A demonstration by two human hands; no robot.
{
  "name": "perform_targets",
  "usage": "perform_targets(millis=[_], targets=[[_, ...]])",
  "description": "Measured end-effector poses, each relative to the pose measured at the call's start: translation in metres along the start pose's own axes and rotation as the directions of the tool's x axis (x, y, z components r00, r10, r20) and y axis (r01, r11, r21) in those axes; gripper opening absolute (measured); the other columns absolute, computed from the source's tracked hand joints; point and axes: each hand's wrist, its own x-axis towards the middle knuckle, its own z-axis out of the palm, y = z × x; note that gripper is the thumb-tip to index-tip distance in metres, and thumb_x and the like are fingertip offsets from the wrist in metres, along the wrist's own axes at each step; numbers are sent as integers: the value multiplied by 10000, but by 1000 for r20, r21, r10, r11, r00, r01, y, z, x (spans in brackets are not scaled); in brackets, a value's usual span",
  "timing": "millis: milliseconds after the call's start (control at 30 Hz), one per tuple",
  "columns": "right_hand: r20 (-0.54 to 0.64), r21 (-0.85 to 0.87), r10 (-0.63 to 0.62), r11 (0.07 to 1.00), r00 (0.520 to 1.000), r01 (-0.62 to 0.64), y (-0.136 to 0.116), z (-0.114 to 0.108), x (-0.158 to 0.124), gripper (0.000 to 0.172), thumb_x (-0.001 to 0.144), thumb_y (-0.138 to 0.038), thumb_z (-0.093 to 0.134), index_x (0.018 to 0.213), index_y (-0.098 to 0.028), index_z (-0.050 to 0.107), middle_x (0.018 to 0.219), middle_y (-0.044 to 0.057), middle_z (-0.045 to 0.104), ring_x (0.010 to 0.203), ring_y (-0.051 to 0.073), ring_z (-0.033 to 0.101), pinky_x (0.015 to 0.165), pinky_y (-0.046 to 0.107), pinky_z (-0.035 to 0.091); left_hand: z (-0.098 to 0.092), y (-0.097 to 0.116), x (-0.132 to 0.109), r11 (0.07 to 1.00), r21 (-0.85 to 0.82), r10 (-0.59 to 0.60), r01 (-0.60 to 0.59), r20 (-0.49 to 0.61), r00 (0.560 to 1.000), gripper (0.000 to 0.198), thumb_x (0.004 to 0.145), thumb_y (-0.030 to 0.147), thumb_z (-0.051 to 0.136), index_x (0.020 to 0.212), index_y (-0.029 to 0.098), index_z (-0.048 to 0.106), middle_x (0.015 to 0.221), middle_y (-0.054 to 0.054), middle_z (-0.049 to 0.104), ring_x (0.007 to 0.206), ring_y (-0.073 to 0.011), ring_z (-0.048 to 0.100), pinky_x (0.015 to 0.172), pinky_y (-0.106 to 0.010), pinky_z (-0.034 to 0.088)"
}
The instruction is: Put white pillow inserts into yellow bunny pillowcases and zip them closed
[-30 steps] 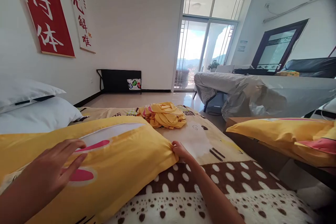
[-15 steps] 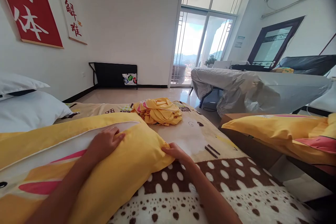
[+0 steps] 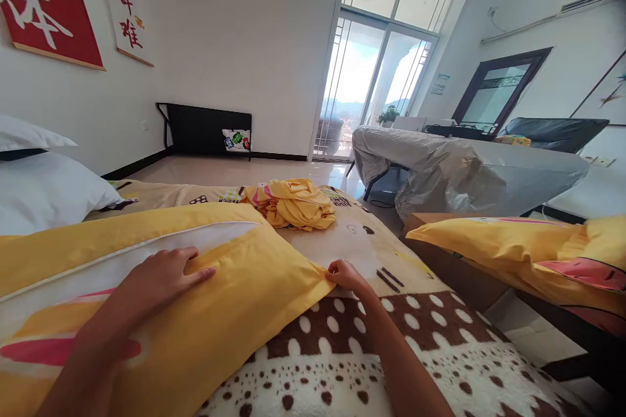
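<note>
A yellow pillow [image 3: 235, 280] with a white and pink print lies across the left of the bed. My left hand [image 3: 163, 273] rests on top of it, thumb apart from the fingers, pressing the cloth without a grip. At the pillow's right end, my right hand [image 3: 346, 275] pinches the corner and holds it stretched out to a point. Just beyond the pillow sits a crumpled yellow cloth bundle [image 3: 293, 204], apart from both hands. Beneath everything is a cream and brown patterned blanket [image 3: 332, 371].
White pillows [image 3: 59, 192] are stacked at the far left. A second yellow pillow [image 3: 518, 247] lies on the right, past the bed's edge. Behind it stands a table under plastic sheeting [image 3: 440, 163]. A black folded frame [image 3: 205, 130] leans by the wall.
My right hand has pulled the pillow's corner outward to the right, straightening the bunched cloth there. My left hand has slid left over the pillow. The view has shifted slightly.
</note>
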Motion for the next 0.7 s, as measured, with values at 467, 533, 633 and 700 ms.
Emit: perform_targets(millis=[467, 533, 633, 700], targets=[[3, -145, -864, 497, 503, 855, -122, -9, -119, 603, 910, -356, 516, 1463, -280, 287, 1500, 76, 370, 1379, 214, 319, 1103, 399, 239, 19, 62, -69, 932, 241, 195, -270, 293, 936, 447, 845, 201, 365, 1265, 161, 512, 959, -145, 687, 865, -303, 647, 741, -407, 459], [77, -119, -891, 438, 448, 891, -127, -6, -128, 656, 886, -433, 557, 1465, -278, 290, 1501, 78, 371, 1389, 216, 303, 1112, 396, 207, 32, 74, -79, 908, 268, 241, -323, 298, 924, 543, 762, 121, 427, 1301, 123, 493, 933, -161, 699, 844, -292, 658, 720, -378, 471], [103, -22, -905, 412, 412, 911, -129, -4, -128, 595, 879, -544, 521, 1379, -234, 428, 1386, 87, 514, 1319, 208, 400, 1088, 366, 213, 60, 78, -90, 854, 283, 388, -436, 212, 897, 488, 749, 103, 443, 1223, 104, 561, 789, -158, 700, 727, -263, 667, 631, -332, 465], [94, 24, -905, 419, 416, 907, -128, -6, -126, 466, 934, -563, 381, 1159, -213, 590, 1159, 74, 646, 1153, 187, 523, 1030, 353, 261, 82, 78, -96, 819, 295, 465, -492, 162, 871, 402, 788, 83, 400, 1130, 90, 611, 715, -158, 687, 637, -237, 657, 573, -309, 445]])
